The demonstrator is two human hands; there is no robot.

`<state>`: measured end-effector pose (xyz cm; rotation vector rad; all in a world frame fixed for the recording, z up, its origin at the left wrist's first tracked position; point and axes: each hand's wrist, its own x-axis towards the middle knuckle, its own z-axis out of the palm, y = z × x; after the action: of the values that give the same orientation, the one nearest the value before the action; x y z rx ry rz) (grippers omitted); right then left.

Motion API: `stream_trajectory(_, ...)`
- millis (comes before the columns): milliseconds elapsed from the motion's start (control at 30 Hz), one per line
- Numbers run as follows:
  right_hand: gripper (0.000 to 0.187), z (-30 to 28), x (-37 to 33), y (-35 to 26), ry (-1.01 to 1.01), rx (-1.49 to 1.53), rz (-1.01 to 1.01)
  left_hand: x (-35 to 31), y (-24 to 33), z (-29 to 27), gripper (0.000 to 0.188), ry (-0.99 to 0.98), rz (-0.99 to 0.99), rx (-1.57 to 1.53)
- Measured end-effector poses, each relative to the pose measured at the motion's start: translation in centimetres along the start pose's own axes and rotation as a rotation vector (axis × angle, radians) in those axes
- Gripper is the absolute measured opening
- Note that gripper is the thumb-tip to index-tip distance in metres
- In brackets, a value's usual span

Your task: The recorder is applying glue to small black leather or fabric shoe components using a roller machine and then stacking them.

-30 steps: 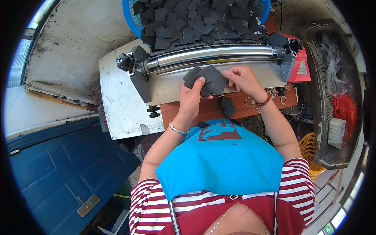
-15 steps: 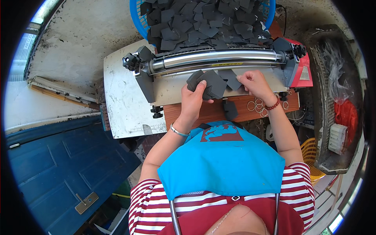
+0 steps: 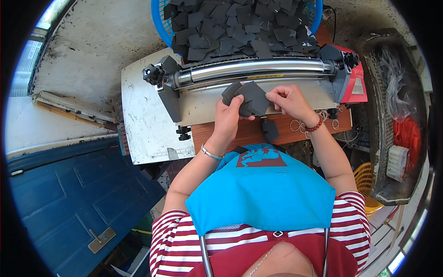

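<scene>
My left hand (image 3: 229,117) grips a fanned stack of dark grey squares (image 3: 246,97) just in front of a roller machine (image 3: 251,69). My right hand (image 3: 288,100) pinches the right edge of that stack, thumb and fingers on the top square. Both hands hover over the machine's flat feed plate (image 3: 203,106). Another dark square (image 3: 270,130) lies on the wooden board (image 3: 240,131) below the hands. Behind the roller stands a blue basket (image 3: 161,25) piled with several more dark squares.
A white panel (image 3: 143,115) lies under the machine's left side. The machine's red end housing (image 3: 355,87) is at the right, with rubber bands (image 3: 295,124) on the board. A dark tray with a red mesh bag (image 3: 406,138) sits far right; a blue door panel (image 3: 69,203) lies lower left.
The stack has shifted slightly right and lower in front of the roller. My right hand moved in from the right edge and now pinches the stack's top square.
</scene>
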<state>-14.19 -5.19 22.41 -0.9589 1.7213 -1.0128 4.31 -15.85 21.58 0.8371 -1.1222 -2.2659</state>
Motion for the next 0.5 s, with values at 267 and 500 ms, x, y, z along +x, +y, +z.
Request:
stream_trajectory(267,0.037,-3.5,0.9,1.5,0.058,-0.19,0.169,-0.3,-0.3,-0.6,0.035,0.037,0.016,0.026)
stream_trajectory(500,0.034,-0.2,1.0,0.1,0.064,-0.079,0.061,0.3,-0.1,0.4,0.035,0.04,0.003,-0.015)
